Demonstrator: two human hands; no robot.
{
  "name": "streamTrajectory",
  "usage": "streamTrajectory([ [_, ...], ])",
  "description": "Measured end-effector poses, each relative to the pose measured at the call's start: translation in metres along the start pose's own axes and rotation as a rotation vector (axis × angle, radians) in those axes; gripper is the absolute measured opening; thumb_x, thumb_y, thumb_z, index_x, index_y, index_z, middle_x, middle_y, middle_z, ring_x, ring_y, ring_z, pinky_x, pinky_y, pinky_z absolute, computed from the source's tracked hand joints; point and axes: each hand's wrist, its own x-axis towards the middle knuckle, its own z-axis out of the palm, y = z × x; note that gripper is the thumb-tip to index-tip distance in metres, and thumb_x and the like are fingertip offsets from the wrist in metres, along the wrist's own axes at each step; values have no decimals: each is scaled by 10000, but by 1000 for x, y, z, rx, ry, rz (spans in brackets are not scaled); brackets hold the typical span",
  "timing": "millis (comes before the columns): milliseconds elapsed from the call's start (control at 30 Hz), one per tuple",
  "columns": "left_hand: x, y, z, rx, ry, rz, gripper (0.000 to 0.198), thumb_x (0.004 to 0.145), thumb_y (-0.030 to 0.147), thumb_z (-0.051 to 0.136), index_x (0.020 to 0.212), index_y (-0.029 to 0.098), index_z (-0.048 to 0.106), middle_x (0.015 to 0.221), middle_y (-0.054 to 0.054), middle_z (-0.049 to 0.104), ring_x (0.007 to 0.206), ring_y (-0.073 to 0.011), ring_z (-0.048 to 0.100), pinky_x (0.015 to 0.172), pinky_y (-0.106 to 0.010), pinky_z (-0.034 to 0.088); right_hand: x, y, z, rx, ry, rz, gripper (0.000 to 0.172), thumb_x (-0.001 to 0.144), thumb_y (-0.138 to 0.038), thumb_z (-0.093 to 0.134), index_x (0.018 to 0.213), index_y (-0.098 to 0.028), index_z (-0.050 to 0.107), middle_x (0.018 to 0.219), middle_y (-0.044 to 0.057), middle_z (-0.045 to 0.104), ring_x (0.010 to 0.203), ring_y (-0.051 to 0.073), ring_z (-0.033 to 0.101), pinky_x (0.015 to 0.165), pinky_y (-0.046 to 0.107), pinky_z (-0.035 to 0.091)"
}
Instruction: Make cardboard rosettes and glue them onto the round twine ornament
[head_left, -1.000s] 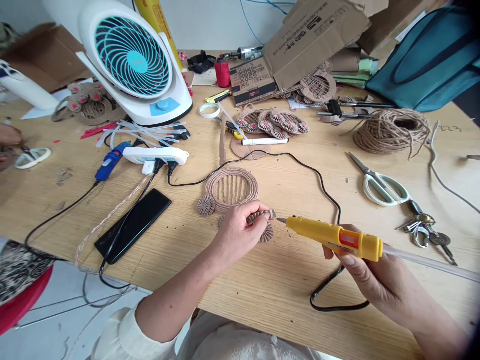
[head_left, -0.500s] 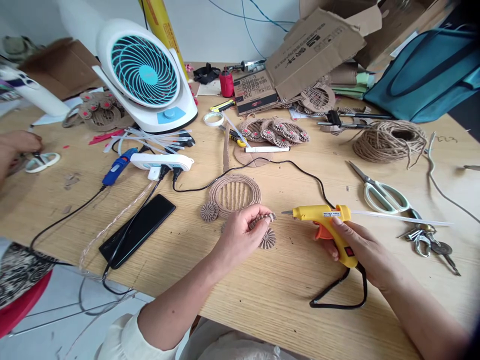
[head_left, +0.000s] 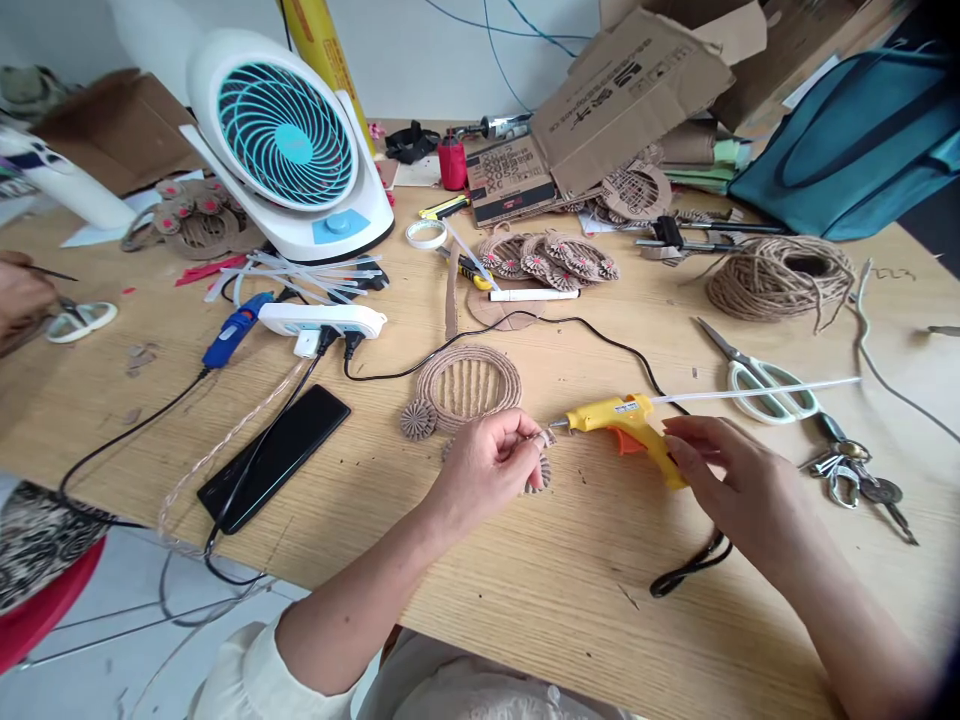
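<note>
Yellow glue gun (head_left: 611,412) against right fingers (head_left: 697,428), grip unclear, left fingers (head_left: 517,422) pinching corrugated cardboard (head_left: 550,438), teal bag (head_left: 847,155) behind, contents hidden

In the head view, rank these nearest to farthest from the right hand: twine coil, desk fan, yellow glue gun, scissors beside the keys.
1. Yellow glue gun: in the right hand.
2. Scissors: just beyond, beside the keys.
3. Twine coil: farther back, right.
4. Desk fan: back left.
</note>
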Motion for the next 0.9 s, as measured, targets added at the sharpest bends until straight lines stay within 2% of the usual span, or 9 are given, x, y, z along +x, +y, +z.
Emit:
streamTrajectory([
  [67,-1,-2,2,-7,-35,-1,156,884,249,564,754,163,575,562,17,635,436,-56,498,440,-158,405,-8,-13,4,59,14,-109,255,926,-443,573,960,-222,697,968,80,700,828,203,666,606,278,482],
  [133,-3,-4,6,-6,-81,-5,158,892,259,566,768,162,579,574,13,645,434,-58,512,439,-158,423,-17,-28,11,241,-134,-156,245,949,-438,570,945,-223,688,918,67,685,815,180,642,643,272,487],
  [200,-5,-6,11,5,-132,-2,134,891,239,563,785,160,586,589,10,653,445,-63,540,447,-161,445,-25,-41,21,425,-325,-113,246,953,-452,579,971,-223,665,879,46,678,783,161,623,662,266,489],
  [267,-8,-8,16,24,-187,6,113,883,206,558,786,160,591,603,8,658,470,-74,576,464,-167,474,-30,-49,29,533,-414,-53,249,934,-465,612,956,-217,628,840,26,663,747,149,603,651,264,480],
  [433,-11,-10,22,42,-279,9,124,866,162,558,746,156,587,623,-2,676,492,-81,620,484,-165,504,-32,-48,37,527,-395,-59,283,937,-456,608,812,-205,571,722,-6,582,658,122,520,589,262,412],
  [667,-6,-11,20,-10,-234,11,137,890,190,559,785,143,632,658,-10,686,540,-79,641,534,-170,544,-26,-45,35,656,-435,7,315,984,-481,504,870,-200,589,755,11,567,707,133,544,644,270,460],
  [900,-8,-14,22,-54,-263,-7,145,891,195,572,768,139,624,662,-14,685,542,-91,663,524,-177,561,-29,-39,43,770,-431,10,267,917,-469,644,898,-209,583,801,7,587,726,131,548,646,270,459],
])
